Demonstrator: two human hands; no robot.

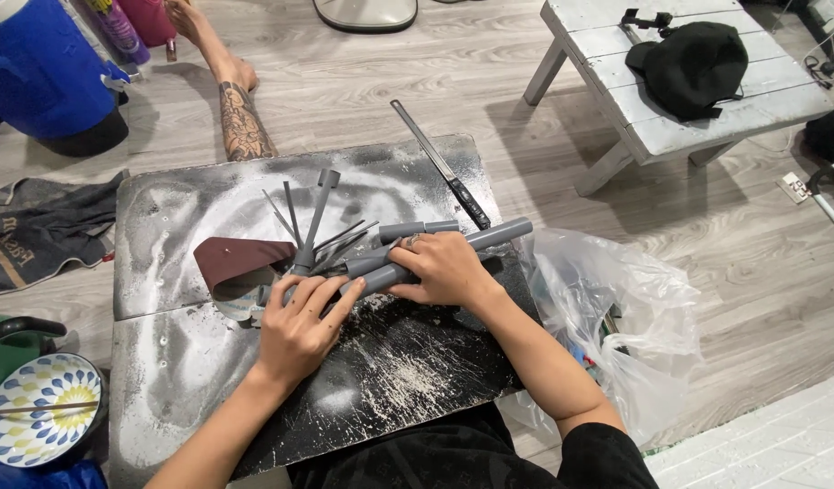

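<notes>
Right hand (446,269) lies palm-down, fingers curled over a grey pipe (489,237) that extends beyond its knuckles. Left hand (299,326), fingers spread, presses on the pipe's near end (371,281); grip underneath appears loose. Brown sandpaper (240,258) sits just beyond the left hand.

On the slab (190,362): two hands (299,330); one sandpaper (240,256); one file (439,165); beside it, one bag (625,317); one plate (38,407).
</notes>
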